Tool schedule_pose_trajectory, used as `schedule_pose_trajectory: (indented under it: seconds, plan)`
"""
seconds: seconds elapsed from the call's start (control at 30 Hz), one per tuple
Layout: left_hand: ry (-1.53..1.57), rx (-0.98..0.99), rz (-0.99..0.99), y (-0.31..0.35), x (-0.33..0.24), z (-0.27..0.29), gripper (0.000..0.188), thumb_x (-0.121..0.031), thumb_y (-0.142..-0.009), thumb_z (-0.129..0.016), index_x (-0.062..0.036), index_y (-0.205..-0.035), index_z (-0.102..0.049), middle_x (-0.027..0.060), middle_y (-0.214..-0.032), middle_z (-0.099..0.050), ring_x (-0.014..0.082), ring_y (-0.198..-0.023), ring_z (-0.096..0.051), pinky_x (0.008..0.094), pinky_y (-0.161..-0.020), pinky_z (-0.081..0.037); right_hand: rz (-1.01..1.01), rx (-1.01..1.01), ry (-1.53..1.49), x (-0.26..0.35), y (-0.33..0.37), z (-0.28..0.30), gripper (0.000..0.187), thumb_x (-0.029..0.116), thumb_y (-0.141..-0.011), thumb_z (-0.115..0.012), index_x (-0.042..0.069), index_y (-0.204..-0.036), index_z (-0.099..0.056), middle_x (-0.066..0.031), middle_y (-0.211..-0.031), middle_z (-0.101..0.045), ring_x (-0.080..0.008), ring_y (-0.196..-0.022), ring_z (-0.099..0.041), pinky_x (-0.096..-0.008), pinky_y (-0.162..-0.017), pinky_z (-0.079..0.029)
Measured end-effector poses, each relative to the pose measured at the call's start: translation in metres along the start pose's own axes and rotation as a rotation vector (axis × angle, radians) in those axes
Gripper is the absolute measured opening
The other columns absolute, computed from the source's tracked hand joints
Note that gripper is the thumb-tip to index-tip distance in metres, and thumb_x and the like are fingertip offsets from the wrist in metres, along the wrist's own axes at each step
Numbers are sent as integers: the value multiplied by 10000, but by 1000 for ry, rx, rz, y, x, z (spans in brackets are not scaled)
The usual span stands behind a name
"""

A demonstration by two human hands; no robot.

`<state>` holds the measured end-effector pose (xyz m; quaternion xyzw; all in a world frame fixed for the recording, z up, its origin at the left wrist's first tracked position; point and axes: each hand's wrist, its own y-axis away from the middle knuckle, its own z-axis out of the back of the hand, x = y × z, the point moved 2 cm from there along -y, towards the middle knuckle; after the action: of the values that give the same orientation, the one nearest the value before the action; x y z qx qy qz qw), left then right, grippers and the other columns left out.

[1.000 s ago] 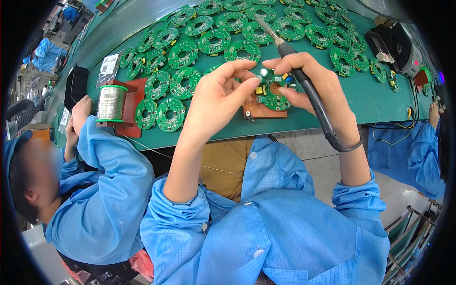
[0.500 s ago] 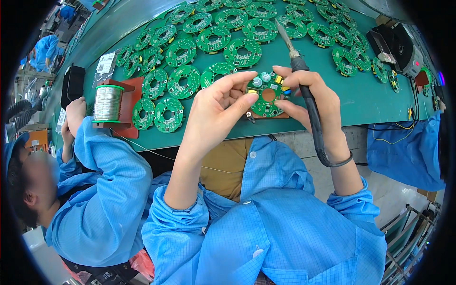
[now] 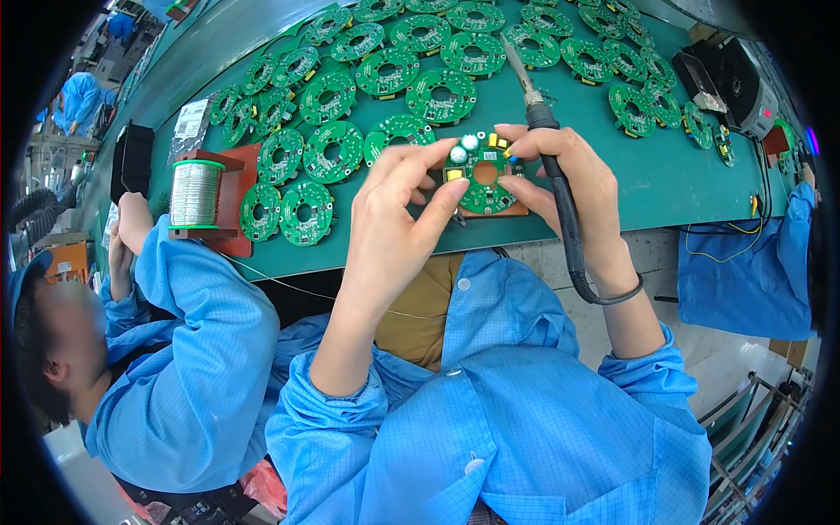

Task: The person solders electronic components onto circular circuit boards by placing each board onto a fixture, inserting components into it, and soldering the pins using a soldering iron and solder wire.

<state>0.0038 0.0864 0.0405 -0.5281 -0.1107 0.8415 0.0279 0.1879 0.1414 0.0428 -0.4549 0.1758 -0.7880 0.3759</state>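
Observation:
A round green circuit board point(image 3: 488, 200) with a central hole, white and yellow parts on its upper face, sits over a small reddish-brown block point(image 3: 516, 211) at the table's front edge. My left hand point(image 3: 394, 206) pinches the board's left rim between thumb and fingers. On the opposite side, my right hand point(image 3: 595, 188) has its fingertips at the right rim. That same hand carries a soldering iron point(image 3: 563, 179), its dark handle lying across the fingers. The iron's metal tip points up and away, above the table.
Many similar round boards point(image 3: 334, 150) spread over the green table point(image 3: 560, 114). Left of me stands a solder spool point(image 3: 195, 194) on a reddish-brown holder, with wire trailing toward me. A co-worker's arm point(image 3: 197, 297) reaches in beside it. A dark device point(image 3: 748, 92) stands far right.
The circuit board looks turned slightly, its white parts now more upright and further left. Both hands have shifted slightly left with it, and the soldering iron has moved along.

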Motion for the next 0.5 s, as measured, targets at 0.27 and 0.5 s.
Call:
schedule_pose_trajectory:
  seconds: [0.27,0.5]
  plan:
    - [-72,-10,-23,-1,1,-3,326,-92,-817,-684,-23,-1132,-632,99,-983,-543,144,-709,-579,259,-596,-493,78,-8,50,-3,1,-3,262,91,-743,-706,70,-979,-593,-50,-989,-669,-242,-756,-583,-329,-635,-491]
    - [-130,20,-33,-4,-4,-2,291,-87,-830,-666,-27,-1114,-646,58,-914,-566,70,-636,-516,208,-557,-426,59,-16,87,0,6,0,269,67,-728,-708,78,-973,-599,-45,-986,-671,-250,-744,-565,-339,-635,-487]
